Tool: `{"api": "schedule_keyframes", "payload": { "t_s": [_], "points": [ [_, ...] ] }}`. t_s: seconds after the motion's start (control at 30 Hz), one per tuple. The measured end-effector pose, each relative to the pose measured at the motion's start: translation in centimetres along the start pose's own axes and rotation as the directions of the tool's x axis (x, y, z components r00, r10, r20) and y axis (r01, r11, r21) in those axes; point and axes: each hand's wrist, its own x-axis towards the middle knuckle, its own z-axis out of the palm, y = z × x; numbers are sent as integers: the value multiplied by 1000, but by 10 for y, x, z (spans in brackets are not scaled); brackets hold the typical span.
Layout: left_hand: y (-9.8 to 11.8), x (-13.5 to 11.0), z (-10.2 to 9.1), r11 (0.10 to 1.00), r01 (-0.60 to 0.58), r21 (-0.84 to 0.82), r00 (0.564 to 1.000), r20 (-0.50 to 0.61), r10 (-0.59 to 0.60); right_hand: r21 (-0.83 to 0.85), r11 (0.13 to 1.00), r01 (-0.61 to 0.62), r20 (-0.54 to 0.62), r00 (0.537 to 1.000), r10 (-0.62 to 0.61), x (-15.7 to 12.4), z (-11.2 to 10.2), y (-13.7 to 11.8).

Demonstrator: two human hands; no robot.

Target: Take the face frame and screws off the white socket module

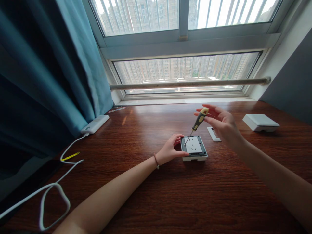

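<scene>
A wall socket [194, 145] with a white face and dark grey rim lies on a white mounting box [195, 159] on the wooden table. My left hand [172, 149] grips its left side, thumb along the near edge and fingers at the far corner. A screwdriver [198, 121] with a dark and yellow handle leans up to the right, its tip at the left side of the socket's frame. My right hand [220, 121] holds the handle near its top, fingers behind and thumb in front. Partly behind that hand lies a white cover frame [213, 134].
A white box [260, 123] sits at the far right of the table [146, 191]. On the left lie a white power strip [95, 124], its looping white cable [58, 185] and a yellow strip [71, 156]. A blue curtain [80, 65] hangs beside the window, with a metal rail [185, 84] across it.
</scene>
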Motion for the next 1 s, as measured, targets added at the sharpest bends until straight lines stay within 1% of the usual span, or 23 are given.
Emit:
{"api": "schedule_keyframes", "payload": {
  "t_s": [0.07,0.2,0.3,0.37,0.47,0.53,0.6,0.67,0.77,0.83,0.9,1.0],
  "points": [
    [0,0,0,1000,-1,0,1000,-3,1,-30,1000,-1,-22,1000,0,1,0,3],
    [1,0,0,1000,-1,15,1000,-12,1,-151,988,12,-114,993,-29,4,-3,11],
    [1,0,0,1000,-2,18,1000,-9,2,-189,982,1,-141,990,-28,5,-5,11],
    [1,0,0,1000,-9,20,1000,-6,9,-146,989,-8,-108,994,-8,3,-5,8],
    [0,0,0,1000,-16,19,1000,0,16,-23,1000,-17,10,1000,17,1,-2,3],
    [0,0,0,1000,-21,17,1000,1,21,20,1000,-7,61,998,6,0,-1,2],
    [-1,0,0,1000,-27,16,1000,-1,27,-4,1000,22,51,998,-22,0,1,3],
    [-1,0,0,999,-28,18,1000,-3,28,-73,996,43,6,999,-43,1,1,5],
    [-1,0,0,1000,-18,21,1000,-4,18,-140,989,41,-53,997,-48,2,-1,8],
    [0,0,0,1000,-15,19,1000,-3,15,-151,988,36,-62,997,-46,2,-1,7],
    [0,0,0,1000,-14,13,1000,-1,14,-143,989,45,-34,998,-50,1,-1,5],
    [0,0,-1,1000,-13,7,1000,1,13,-87,995,46,47,998,-42,-1,1,0]
  ]
}}
